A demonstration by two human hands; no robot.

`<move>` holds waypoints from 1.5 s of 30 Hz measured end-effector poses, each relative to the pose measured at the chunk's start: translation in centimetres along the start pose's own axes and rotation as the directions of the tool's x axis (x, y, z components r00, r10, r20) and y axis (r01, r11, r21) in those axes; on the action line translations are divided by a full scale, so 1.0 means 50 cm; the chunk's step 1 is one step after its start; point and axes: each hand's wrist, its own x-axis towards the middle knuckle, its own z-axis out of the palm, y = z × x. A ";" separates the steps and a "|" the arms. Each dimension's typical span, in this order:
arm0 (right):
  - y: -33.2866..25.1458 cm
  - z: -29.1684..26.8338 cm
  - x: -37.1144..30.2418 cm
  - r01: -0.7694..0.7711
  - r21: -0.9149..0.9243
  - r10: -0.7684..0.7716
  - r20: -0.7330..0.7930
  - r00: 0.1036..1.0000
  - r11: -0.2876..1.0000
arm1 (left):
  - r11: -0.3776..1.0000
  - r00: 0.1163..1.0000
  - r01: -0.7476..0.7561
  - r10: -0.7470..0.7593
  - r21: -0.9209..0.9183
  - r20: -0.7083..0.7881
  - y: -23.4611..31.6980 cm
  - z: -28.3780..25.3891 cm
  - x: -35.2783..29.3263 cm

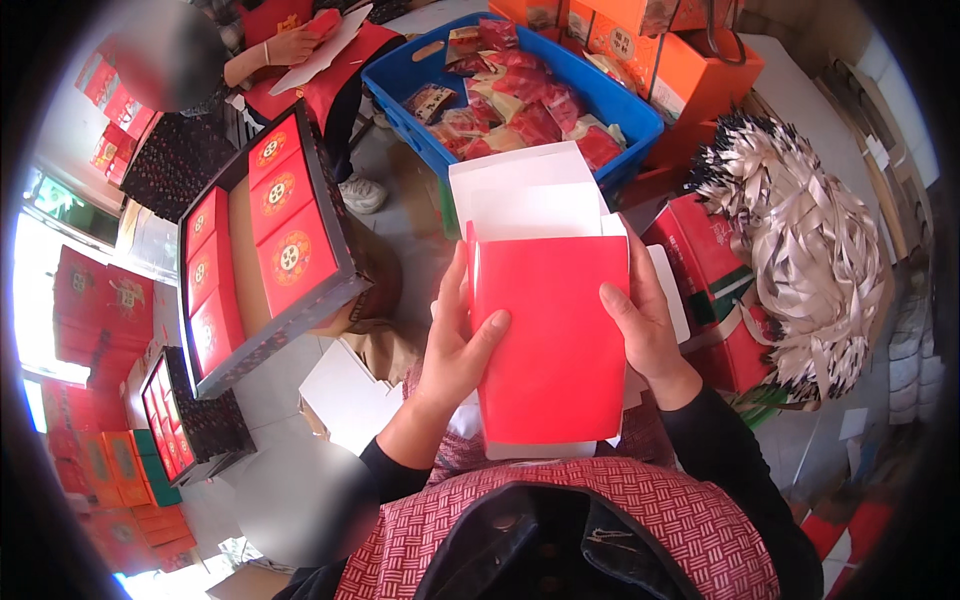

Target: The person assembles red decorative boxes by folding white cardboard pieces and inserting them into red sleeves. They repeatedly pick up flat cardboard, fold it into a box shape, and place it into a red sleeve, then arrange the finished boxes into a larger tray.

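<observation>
At the far left, red gift boxes (100,305) are stacked beside a bright opening, with orange boxes (122,467) and a green box (157,467) lower down. Next comes a small dark tray (218,430) filled with little red boxes, and above it a large dark-edged tray (275,338) bearing six red boxes (290,256) with round gold emblems, three along each side of a bare brown strip. Beyond it, a co-worker's hand (293,46) holds a red piece and a white sheet. White card sheets (345,395) lie low, to the left of the wearer's lap. The left grip (455,340) is closed on the left edge of a glossy red cardboard piece (550,340), thumb on its face; this piece stands above the lap, between both hands, with white flaps (530,190) showing past its top. Behind the flaps is a blue basket (398,108) of red and cream packets (520,90). The right grip (645,320) pinches the opposite edge, thumb also in front. Further right are orange gift boxes (640,60), a red box (695,240) and a heap of cream ribbons (815,240) with dark tips.
</observation>
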 end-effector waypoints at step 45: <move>0.083 -0.041 0.096 -0.294 0.141 0.313 -0.140 0.939 0.945 | 0.950 0.979 0.161 -0.188 0.266 0.080 0.006 -0.080 0.127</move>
